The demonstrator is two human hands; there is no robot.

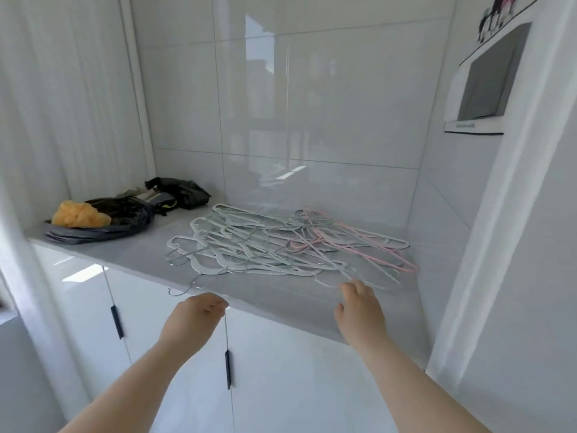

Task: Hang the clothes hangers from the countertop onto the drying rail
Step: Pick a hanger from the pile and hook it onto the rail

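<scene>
Curtain, sheer white fabric [46, 104], hangs along the left side, beside the counter's left end.

Grey stone-look counter [274, 296] sits over glossy white cabinet doors [296, 385] with slim dark vertical handles [117, 321].

Back left corner of the counter: round black plastic bag [125, 220], opened flat, with a crumpled orange-yellow cloth [79, 214] lying on it. Just behind it to the right, against the glossy white tile wall [312, 104], a second crumpled black bag [184, 193].

Left hand [196, 314]: forearm rises from the lower left, back of the hand up, at the counter's front edge. Fingers loosely curled inward; nothing seen in them. A bare metal hook [181, 290] juts over the front edge just beside the knuckles, apart from them.

Tangled heap of thin pale grey-white clothes hangers [249, 245] lies flat across the middle of the counter, reaching from near the back wall to near the front edge.

Right hand [359, 304]: forearm comes up from the lower right, palm down over the front part of the counter. Fingers straight and close together, tips at the nearest hanger of the heap; contact cannot be told.

Several thin pink hangers [374, 245] lie at the right end of the heap.

Right side wall: white-framed panel with a grey screen [487, 79].
</scene>
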